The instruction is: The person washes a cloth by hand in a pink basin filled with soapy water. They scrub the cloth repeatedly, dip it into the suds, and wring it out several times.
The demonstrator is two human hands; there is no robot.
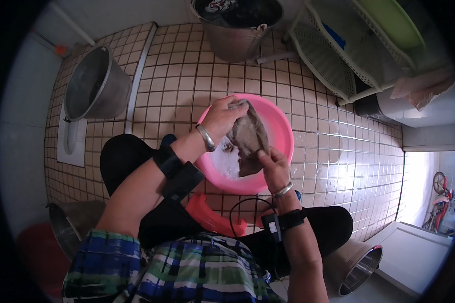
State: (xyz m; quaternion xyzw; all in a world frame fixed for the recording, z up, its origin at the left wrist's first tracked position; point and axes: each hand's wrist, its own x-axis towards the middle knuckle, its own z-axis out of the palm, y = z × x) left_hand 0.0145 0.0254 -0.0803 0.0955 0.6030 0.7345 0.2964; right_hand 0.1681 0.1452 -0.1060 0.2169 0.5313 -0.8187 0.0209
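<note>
A pink plastic basin (287, 132) stands on the tiled floor before me, with white soapy suds (223, 163) in it. Above the basin, a grey-brown piece of cloth (246, 130) is stretched between my two hands. My left hand (222, 115) pinches its upper end between thumb and fingers. Its lower right edge is gripped by my right hand (276, 166). A darker part of the cloth hangs towards the suds; I cannot tell whether it touches them. A small dark patch (226, 146) shows among the suds, too unclear to name.
A metal bucket (231, 41) holding dark contents stands beyond the basin. Another metal bucket (117, 89) is at left, near a squat toilet (70, 142). Plastic shelving (322, 57) stands at upper right. A red plastic object (212, 217) lies between my legs; wet tiles (326, 151) stretch rightward.
</note>
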